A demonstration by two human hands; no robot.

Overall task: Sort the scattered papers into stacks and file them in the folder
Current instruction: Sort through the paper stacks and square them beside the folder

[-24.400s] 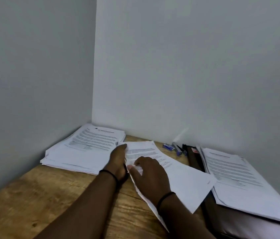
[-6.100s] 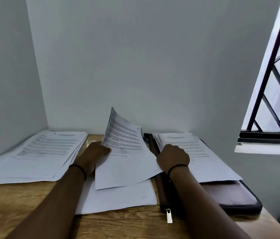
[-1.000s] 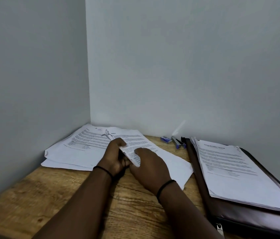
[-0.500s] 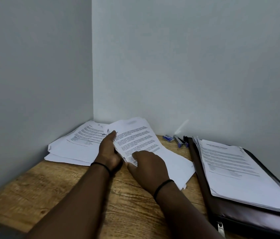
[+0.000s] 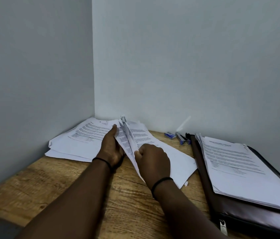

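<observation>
fingers (image 5: 136,153) of your right hand (image 5: 153,161) curl around a raised sheaf of sheets (image 5: 127,135) at frame centre, pinching its near edge. your left hand (image 5: 111,147) lies with straight fingers against the sheaf's left face. the middle pile (image 5: 170,157) lies flat beneath. a sorted stack (image 5: 77,140) sits at centre left near the wall corner. another stack (image 5: 235,163) rests on the dark folder (image 5: 256,219) at lower right. pens (image 5: 180,137) lie by the back wall. you are judged to be mid-sort. next, move the sheaf to its matching stack; support both faces so no sheets slip or fan out.
</observation>
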